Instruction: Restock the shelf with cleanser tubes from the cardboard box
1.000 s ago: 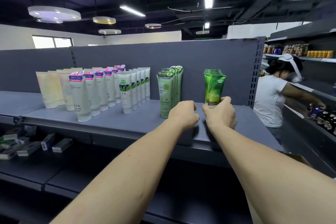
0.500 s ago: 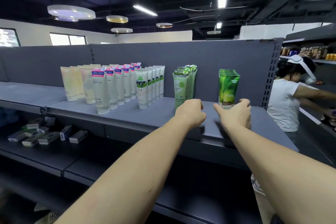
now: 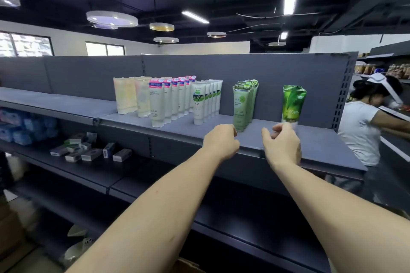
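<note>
Bright green tubes (image 3: 293,104) stand in a short file right of centre on the grey shelf (image 3: 321,146), caps down. Your right hand (image 3: 282,145) sits just in front of the first one, fingers loosely curled and part open; whether they touch its blurred cap cannot be told. Your left hand (image 3: 220,141), curled nearly closed and holding nothing, hovers beside the pale green tubes (image 3: 243,104). White tubes (image 3: 206,101) and pink-topped tubes (image 3: 168,99) line up farther left. At the right edge, a person in white (image 3: 359,131) bends toward another shelf.
</note>
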### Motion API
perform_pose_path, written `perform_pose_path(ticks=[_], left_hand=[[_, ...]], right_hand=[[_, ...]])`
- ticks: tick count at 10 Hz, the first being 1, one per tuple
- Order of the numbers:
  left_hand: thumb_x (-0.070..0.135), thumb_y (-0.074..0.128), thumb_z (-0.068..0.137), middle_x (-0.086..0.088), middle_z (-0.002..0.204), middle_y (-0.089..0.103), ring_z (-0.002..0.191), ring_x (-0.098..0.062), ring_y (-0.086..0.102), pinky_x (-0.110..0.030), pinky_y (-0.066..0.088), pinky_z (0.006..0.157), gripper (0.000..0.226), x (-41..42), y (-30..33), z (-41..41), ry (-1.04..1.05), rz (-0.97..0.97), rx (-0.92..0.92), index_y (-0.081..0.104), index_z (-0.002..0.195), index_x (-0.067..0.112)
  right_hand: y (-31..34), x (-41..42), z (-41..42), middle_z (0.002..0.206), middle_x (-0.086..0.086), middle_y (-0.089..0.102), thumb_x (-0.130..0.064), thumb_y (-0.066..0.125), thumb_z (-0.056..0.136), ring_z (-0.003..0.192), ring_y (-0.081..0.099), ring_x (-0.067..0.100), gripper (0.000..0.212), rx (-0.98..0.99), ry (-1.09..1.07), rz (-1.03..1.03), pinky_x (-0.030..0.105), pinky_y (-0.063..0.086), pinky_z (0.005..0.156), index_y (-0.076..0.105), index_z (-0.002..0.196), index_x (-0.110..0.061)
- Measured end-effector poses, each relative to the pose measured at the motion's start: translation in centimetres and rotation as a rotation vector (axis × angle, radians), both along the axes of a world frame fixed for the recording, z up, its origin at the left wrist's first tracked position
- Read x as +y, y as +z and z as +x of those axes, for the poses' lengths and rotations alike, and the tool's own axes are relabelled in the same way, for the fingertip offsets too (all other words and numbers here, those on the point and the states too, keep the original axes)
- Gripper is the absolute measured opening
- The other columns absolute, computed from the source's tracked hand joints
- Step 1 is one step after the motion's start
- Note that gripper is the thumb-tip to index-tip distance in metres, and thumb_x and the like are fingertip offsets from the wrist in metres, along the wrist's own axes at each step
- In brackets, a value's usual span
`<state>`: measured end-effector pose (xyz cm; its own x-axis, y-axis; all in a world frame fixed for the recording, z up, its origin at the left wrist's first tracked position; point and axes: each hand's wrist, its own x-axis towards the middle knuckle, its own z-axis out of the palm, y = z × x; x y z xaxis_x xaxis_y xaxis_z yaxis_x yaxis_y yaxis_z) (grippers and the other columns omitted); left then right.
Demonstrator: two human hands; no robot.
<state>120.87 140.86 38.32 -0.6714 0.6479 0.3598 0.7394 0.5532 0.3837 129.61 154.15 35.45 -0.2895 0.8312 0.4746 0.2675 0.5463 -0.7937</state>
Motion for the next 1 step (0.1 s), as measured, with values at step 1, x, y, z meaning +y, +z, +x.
perform_pose_path(ticks=[1], left_hand=[[0.021,0.052,0.09,0.001,0.123,0.062,0.11,-0.021,0.058,-0.033,0.05,0.084,0.032,-3.24,-0.8,-0.83,0.024,0.011,-0.015,0.061,0.121,0.018]], right_hand=[[-0.84,-2.65,-0.1,0.098,-0.003,0.063,-0.042,0.056,0.094,0.086,0.055,0.021,0.021,-0.085,0.035,0.008,0.032,0.042,0.074,0.055,0.103,-0.023]])
